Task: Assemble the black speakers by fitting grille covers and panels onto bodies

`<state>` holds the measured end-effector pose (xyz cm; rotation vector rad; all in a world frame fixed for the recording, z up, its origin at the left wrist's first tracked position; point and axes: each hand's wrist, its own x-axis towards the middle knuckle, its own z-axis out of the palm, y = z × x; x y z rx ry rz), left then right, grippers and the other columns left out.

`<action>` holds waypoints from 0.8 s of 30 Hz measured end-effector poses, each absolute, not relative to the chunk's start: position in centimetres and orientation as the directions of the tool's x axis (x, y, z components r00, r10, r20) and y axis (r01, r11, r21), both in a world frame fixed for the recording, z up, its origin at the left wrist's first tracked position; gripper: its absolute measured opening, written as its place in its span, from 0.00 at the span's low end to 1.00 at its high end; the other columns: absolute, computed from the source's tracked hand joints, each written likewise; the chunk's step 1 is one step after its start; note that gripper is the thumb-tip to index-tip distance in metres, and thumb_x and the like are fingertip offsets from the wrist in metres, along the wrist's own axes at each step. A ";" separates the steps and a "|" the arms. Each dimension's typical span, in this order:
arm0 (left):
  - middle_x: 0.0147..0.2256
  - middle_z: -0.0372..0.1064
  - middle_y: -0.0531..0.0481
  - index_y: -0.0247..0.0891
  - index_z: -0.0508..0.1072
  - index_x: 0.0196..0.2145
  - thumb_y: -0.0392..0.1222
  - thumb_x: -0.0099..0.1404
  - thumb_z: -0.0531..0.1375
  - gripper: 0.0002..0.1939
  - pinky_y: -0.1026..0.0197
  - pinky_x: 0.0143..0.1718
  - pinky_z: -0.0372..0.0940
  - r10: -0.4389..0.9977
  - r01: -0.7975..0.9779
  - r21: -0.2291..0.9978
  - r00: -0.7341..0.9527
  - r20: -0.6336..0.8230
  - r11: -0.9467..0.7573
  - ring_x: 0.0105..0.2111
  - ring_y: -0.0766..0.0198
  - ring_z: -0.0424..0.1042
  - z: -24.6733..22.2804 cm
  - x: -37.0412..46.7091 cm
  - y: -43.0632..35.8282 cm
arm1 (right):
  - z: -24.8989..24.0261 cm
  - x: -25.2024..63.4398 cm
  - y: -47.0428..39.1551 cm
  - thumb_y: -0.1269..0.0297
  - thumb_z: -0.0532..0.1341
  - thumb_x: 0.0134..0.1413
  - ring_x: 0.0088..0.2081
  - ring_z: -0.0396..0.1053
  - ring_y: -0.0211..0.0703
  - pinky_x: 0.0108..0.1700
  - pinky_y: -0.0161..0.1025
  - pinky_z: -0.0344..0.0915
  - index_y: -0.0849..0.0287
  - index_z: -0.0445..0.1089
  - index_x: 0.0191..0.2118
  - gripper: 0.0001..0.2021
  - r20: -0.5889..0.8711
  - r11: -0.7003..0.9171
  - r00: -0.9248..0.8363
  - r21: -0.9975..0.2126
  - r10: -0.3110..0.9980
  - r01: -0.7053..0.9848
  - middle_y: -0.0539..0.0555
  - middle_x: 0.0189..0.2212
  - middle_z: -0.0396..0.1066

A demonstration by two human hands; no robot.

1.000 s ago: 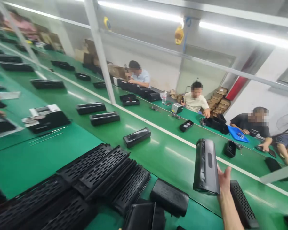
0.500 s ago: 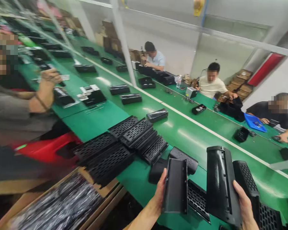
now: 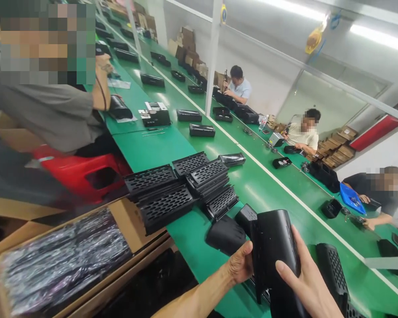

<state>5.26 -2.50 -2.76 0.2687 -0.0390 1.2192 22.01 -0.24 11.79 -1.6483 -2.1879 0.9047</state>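
Note:
My right hand (image 3: 301, 269) grips a black plastic housing (image 3: 275, 243) with a smooth, curved outer side, thumb across its face. On the other side, my left hand (image 3: 242, 265) is closed at a thin black panel (image 3: 256, 260) whose edge lies against the housing. Its fingers are partly hidden behind the panel, and I cannot tell whether the two parts are joined. Just beyond my left hand lie a dark curved shell (image 3: 225, 235) and another black housing (image 3: 247, 214). Perforated black covers (image 3: 167, 201) are stacked farther left on the green table.
At lower left, an open carton (image 3: 132, 227) holds plastic-wrapped parts (image 3: 66, 260). A red stool (image 3: 76, 174) stands beside a seated co-worker (image 3: 53, 106). Perforated housings (image 3: 331, 269) lie to my right. Several people sit across the green conveyor belt (image 3: 265, 185).
The two black parts, held apart before, are now together between my hands. My left hand has moved slightly right and my right hand left. The view has shifted.

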 end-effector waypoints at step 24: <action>0.54 0.78 0.36 0.36 0.75 0.59 0.57 0.53 0.76 0.40 0.44 0.62 0.60 0.958 -0.951 0.178 0.271 0.090 0.252 0.61 0.36 0.70 -1.9 6.3 -0.3 | 12.5 19.5 1.6 0.44 0.60 0.60 0.47 0.77 0.60 0.49 0.54 0.74 0.46 0.34 0.78 0.48 -0.248 0.215 -0.336 -0.412 0.909 0.886 0.62 0.57 0.67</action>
